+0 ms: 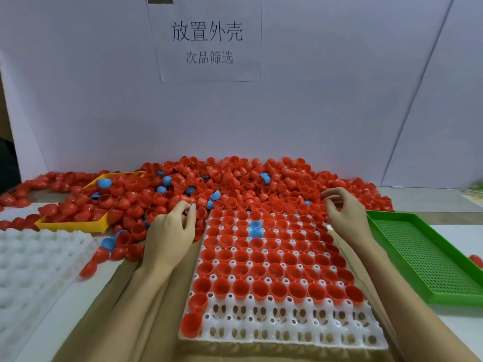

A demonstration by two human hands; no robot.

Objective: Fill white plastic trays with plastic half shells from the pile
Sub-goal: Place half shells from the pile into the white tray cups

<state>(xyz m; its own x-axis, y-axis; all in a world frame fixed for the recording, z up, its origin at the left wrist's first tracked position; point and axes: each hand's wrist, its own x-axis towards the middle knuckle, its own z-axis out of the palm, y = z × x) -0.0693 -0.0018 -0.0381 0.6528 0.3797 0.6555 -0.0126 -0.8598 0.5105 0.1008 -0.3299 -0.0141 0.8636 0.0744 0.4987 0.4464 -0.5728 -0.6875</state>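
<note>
Meanwhile, both hands, left and right, hover with curled, seemingly empty fingers beyond the white plastic tray, reaching for light, rigid red plastic half shells, likely best pinched by the rim.

Two hands, two white trays, one yellow tray, one green tray.

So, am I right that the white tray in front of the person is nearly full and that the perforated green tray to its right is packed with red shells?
Not quite. The head view shows the white tray nearly full, but the perforated green tray to its right holds no shells at all.
</note>
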